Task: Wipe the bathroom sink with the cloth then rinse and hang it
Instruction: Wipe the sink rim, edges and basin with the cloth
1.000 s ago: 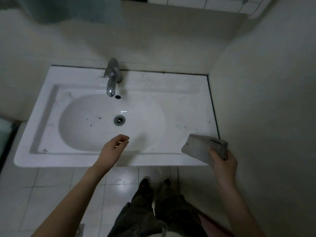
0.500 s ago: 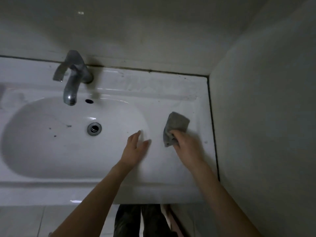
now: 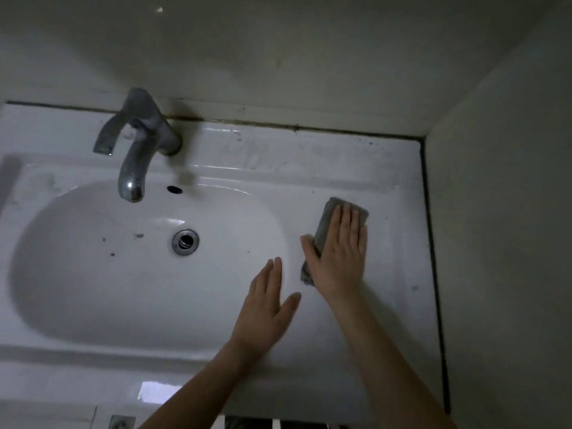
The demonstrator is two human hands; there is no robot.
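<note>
Dim bathroom corner, white sink (image 3: pixel 387 187) against the wall: right hand (image 3: pixel 340 249) spread flat, pressing grey cloth (image 3: pixel 328 221) onto the right ledge, left hand (image 3: pixel 266 305) open, empty, at the basin rim; likely risk: folded cloth bunching, skipping specks

A dull grey metal tap with a lever handle (image 3: pixel 140 144) rises near the pale plastered back wall (image 3: pixel 278 51), its curved spout pointing toward the viewer. A second pale wall (image 3: pixel 507 212) closes the right side, with a dark grimy seam (image 3: pixel 431 258) running along its foot. At the bottom left, pale floor tiles (image 3: pixel 46 416) show, with a small square metal floor drain (image 3: pixel 122 422) set among them.
</note>
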